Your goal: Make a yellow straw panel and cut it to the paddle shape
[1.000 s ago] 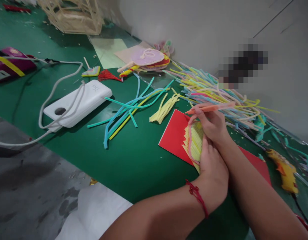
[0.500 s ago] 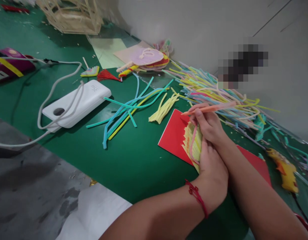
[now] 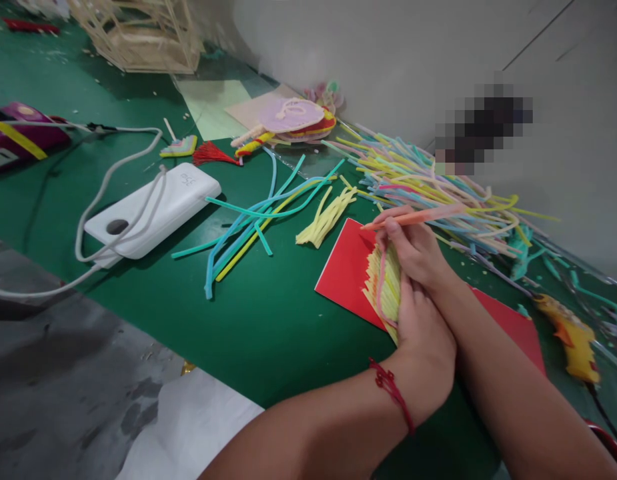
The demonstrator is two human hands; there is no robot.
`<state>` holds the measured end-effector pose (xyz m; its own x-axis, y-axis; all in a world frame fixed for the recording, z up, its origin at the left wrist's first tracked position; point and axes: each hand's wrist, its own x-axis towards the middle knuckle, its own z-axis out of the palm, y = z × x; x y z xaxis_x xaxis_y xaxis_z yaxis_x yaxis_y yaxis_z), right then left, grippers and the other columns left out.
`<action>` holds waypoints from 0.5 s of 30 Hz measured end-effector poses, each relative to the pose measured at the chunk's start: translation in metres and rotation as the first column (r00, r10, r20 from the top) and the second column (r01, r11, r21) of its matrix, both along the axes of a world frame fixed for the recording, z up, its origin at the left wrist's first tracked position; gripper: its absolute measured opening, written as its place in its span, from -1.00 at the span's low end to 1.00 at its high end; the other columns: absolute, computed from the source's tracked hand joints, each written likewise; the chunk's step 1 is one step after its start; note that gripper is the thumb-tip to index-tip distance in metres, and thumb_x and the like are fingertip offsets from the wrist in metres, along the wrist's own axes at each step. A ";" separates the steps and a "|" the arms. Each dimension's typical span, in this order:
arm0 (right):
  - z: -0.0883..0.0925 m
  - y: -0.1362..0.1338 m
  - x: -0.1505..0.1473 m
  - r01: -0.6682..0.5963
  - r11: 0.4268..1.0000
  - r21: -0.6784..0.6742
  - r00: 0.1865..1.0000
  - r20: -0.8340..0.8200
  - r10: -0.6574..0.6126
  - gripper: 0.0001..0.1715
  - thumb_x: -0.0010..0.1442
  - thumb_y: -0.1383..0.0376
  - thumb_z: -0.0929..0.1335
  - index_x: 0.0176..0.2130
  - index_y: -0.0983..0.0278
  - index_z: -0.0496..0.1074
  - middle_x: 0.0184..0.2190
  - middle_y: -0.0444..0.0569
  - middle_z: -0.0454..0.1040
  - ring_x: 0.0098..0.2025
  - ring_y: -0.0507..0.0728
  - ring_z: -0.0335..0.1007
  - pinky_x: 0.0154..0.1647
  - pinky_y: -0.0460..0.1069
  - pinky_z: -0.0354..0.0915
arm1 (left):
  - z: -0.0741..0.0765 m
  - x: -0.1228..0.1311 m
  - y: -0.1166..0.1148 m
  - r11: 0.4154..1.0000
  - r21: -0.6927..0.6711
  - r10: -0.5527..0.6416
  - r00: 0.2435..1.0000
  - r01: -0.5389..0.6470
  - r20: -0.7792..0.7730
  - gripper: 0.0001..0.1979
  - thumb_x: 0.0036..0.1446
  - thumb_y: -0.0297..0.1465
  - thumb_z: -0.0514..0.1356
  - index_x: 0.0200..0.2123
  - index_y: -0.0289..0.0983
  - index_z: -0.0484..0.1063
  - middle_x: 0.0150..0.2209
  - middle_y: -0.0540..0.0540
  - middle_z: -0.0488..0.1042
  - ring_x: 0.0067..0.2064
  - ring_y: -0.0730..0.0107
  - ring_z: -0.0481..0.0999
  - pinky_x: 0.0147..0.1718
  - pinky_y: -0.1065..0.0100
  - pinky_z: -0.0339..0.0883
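My right hand (image 3: 415, 250) is closed around an orange pointed tool (image 3: 423, 215) that looks like tweezers, its tip aimed left. Its fingers also press at the top of a fan of yellow chenille strips (image 3: 391, 290), where a pink strip (image 3: 381, 293) curves along the edge. My left hand (image 3: 423, 327), with a red cord bracelet on the wrist, holds that yellow piece from below. Its fingertips are hidden by the piece and my right hand. Under the piece lies a red card (image 3: 338, 273), which shows again right of my forearm.
Loose blue and yellow pipe cleaners (image 3: 258, 220) and a yellow bundle (image 3: 325, 220) lie left of the card. A white power bank (image 3: 158, 207) with cable is farther left. Behind is a pastel pile of pipe cleaners (image 3: 413, 173); at right, a yellow glue gun (image 3: 571, 333).
The view has shifted very slightly. Both hands keep nearly the same hold, and the orange tool stays in my right hand.
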<state>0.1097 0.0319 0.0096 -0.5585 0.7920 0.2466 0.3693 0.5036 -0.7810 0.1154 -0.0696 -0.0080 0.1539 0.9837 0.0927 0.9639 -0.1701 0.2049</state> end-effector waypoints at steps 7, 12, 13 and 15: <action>-0.003 0.004 0.002 0.093 0.994 0.062 0.995 -0.048 -0.090 -0.69 0.24 0.04 0.25 -0.30 0.18 0.42 -0.46 -0.13 0.40 -0.46 0.04 0.34 -0.33 0.02 0.30 | -0.001 0.000 0.005 0.998 -0.060 0.015 0.999 -0.012 0.045 -0.41 0.22 -0.27 -0.02 0.28 -0.31 0.01 0.29 -0.06 0.12 0.34 0.04 -0.07 0.30 0.04 -0.14; -0.002 0.004 0.005 0.277 0.959 0.069 0.961 -0.046 -0.274 -0.66 0.14 -0.01 0.33 -0.40 0.19 0.47 -0.55 -0.10 0.44 -0.45 0.09 0.38 -0.33 0.04 0.31 | -0.003 0.001 0.005 0.999 -0.041 0.018 0.998 -0.016 0.066 -0.44 0.23 -0.28 -0.03 0.28 -0.24 0.02 0.27 -0.06 0.17 0.33 0.05 -0.03 0.29 -0.02 -0.17; -0.002 0.004 0.006 0.300 0.952 0.067 0.953 -0.060 -0.296 -0.65 0.13 -0.01 0.34 -0.42 0.20 0.46 -0.55 -0.10 0.45 -0.45 0.09 0.39 -0.33 0.04 0.32 | -0.002 0.001 0.005 0.999 -0.044 0.017 0.998 -0.014 0.065 -0.44 0.23 -0.28 -0.04 0.28 -0.24 0.01 0.27 -0.06 0.17 0.33 0.05 -0.03 0.30 -0.03 -0.17; -0.002 0.000 0.007 0.332 0.941 0.062 0.941 -0.095 -0.326 -0.66 0.12 0.00 0.35 -0.44 0.20 0.45 -0.53 -0.10 0.47 -0.46 0.10 0.41 -0.34 0.05 0.34 | 0.000 -0.001 0.004 0.998 -0.063 0.002 0.998 0.002 0.055 -0.44 0.23 -0.28 -0.04 0.29 -0.23 0.00 0.28 -0.05 0.16 0.33 0.05 -0.04 0.30 -0.02 -0.15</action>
<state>0.1163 0.0319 0.0076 -0.2451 0.9054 0.3467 0.4607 0.4235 -0.7800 0.1148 -0.0657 -0.0082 0.1504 0.9878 0.0392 0.9509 -0.1554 0.2677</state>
